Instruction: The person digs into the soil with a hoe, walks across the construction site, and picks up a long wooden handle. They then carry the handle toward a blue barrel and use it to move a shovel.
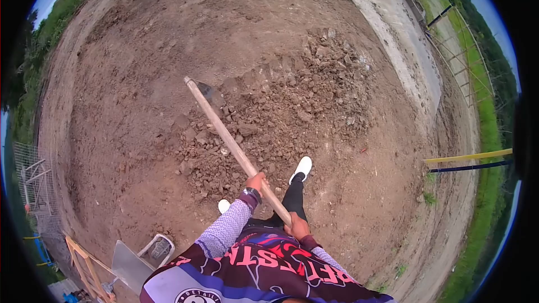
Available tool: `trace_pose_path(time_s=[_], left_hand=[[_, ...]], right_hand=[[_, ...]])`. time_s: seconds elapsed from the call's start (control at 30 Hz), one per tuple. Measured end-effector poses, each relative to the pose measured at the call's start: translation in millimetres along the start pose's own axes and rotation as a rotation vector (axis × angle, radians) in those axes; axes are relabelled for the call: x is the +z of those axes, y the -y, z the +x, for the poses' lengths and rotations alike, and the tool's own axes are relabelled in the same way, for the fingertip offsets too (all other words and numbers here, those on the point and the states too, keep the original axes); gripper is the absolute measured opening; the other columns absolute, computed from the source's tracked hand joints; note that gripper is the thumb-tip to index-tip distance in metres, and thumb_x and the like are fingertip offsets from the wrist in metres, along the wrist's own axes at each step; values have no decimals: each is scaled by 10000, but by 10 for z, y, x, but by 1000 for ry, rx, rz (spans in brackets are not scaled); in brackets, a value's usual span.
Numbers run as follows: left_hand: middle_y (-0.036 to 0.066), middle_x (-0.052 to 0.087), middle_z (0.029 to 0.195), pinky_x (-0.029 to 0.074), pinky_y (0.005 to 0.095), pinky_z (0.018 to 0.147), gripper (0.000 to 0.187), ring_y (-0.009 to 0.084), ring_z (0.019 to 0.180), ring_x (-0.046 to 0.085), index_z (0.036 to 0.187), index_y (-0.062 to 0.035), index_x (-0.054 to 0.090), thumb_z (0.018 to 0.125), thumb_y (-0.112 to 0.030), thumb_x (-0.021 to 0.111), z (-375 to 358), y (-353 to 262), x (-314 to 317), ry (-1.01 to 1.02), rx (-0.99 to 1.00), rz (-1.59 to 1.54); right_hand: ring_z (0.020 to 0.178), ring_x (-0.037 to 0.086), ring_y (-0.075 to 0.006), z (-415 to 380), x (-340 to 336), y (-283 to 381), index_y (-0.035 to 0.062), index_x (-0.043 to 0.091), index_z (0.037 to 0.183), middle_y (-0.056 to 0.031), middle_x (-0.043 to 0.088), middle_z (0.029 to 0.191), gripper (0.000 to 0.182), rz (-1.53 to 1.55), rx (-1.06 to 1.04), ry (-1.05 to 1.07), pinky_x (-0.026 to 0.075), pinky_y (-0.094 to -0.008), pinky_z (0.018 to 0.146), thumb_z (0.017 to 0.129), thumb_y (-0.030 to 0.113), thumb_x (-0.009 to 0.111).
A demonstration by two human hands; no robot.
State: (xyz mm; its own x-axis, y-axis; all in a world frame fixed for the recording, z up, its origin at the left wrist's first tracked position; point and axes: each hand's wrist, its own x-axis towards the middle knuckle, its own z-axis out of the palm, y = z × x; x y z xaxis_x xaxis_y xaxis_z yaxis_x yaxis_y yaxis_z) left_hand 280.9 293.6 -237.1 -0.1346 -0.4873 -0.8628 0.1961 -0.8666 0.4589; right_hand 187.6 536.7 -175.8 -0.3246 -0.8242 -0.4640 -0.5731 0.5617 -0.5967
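Note:
A hoe [222,129] with a long, thick wooden handle slants from my waist up to the left. Its dark metal blade [205,91] is at the far end, by the edge of the broken soil, and is partly hidden in shadow or dirt. My left hand [256,183], with a watch at the wrist, is wrapped around the lower half of the handle. Closer to my body, my right hand [297,228] is closed around the handle near its butt end. Loose clods of brown soil [303,95] lie beneath and to the right of the handle.
My white shoes [303,168] stand at the near edge of the clods. A wheelbarrow [135,264] and a wooden frame [84,264] are at lower left, below wire mesh [36,185]. A concrete strip [387,28] runs along the upper right; yellow and black bars [471,160] jut in at right.

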Motion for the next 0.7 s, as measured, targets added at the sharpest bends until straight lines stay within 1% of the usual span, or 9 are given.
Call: trace_pose_path(time_s=[0.17, 0.23, 0.3, 0.4, 0.5, 0.57, 0.63, 0.67, 0.7], left_hand=[[85, 570, 657, 468, 331, 509, 122, 200, 517, 572, 818, 21, 577, 761, -69, 637, -937, -1912, 79, 92, 562, -28], [73, 567, 735, 504, 337, 540, 178, 186, 556, 565, 920, -33, 515, 802, -39, 647, -1343, -2848, 167, 170, 805, 23], [65, 550, 712, 498, 338, 526, 174, 176, 551, 560, 918, -43, 503, 843, -48, 660, -1946, -3779, 380, 204, 1077, 46], [79, 564, 682, 488, 323, 450, 152, 176, 496, 572, 886, 22, 532, 842, -55, 655, -2566, -4960, 787, 171, 1507, 89], [98, 586, 671, 506, 324, 451, 145, 182, 505, 587, 792, 51, 557, 829, -59, 644, -2684, -5780, 1158, 102, 1625, 114], [103, 589, 667, 508, 326, 448, 152, 184, 503, 587, 773, 51, 555, 826, -62, 642, -2312, -5941, 1389, 98, 1642, 140], [104, 581, 647, 508, 330, 441, 158, 189, 484, 578, 750, 49, 558, 821, -64, 641, -1715, -5793, 1519, 77, 1537, 137], [96, 571, 681, 496, 332, 461, 156, 188, 513, 567, 838, 49, 546, 846, -69, 647, -1282, -5459, 1564, 12, 1465, 185], [106, 570, 635, 493, 339, 413, 158, 200, 446, 566, 782, 51, 534, 812, -67, 635, -764, -5035, 1613, -21, 1381, 181]], right_hand=[[920, 644, -441, 1103, 162, 1154, 70, 503, 1198, -239, 658, 968, 471, 122, -352, -274, 521, -499, 786, 788, 197, 697], [888, 644, -454, 1638, -109, 2024, 70, 500, 1190, -238, 664, 948, 444, 247, -456, -280, 523, -504, 751, 801, 186, 680], [860, 657, -445, 2012, -539, 2981, 85, 500, 1175, -229, 673, 930, 418, 400, -641, -351, 529, -498, 725, 806, 167, 677], [833, 659, -452, 2368, -1329, 4185, 110, 469, 1114, -227, 675, 879, 411, 465, -778, -426, 527, -528, 697, 778, 134, 705], [838, 654, -464, 2877, -1811, 4781, 104, 461, 1071, -236, 674, 853, 425, 480, -843, -488, 525, -538, 716, 750, 135, 738], [838, 654, -465, 3174, -1905, 4717, 102, 462, 1069, -239, 674, 855, 417, 495, -815, -452, 524, -539, 720, 753, 139, 733], [841, 655, -466, 3468, -1729, 4296, 97, 464, 1070, -242, 674, 854, 399, 483, -718, -366, 521, -542, 731, 765, 146, 716], [844, 655, -466, 3554, -1586, 3899, 94, 465, 1074, -243, 674, 853, 389, 466, -643, -323, 520, -544, 738, 773, 149, 705], [847, 657, -467, 3646, -1319, 3392, 85, 467, 1072, -250, 675, 869, 361, 440, -547, -296, 518, -547, 747, 785, 148, 676]])
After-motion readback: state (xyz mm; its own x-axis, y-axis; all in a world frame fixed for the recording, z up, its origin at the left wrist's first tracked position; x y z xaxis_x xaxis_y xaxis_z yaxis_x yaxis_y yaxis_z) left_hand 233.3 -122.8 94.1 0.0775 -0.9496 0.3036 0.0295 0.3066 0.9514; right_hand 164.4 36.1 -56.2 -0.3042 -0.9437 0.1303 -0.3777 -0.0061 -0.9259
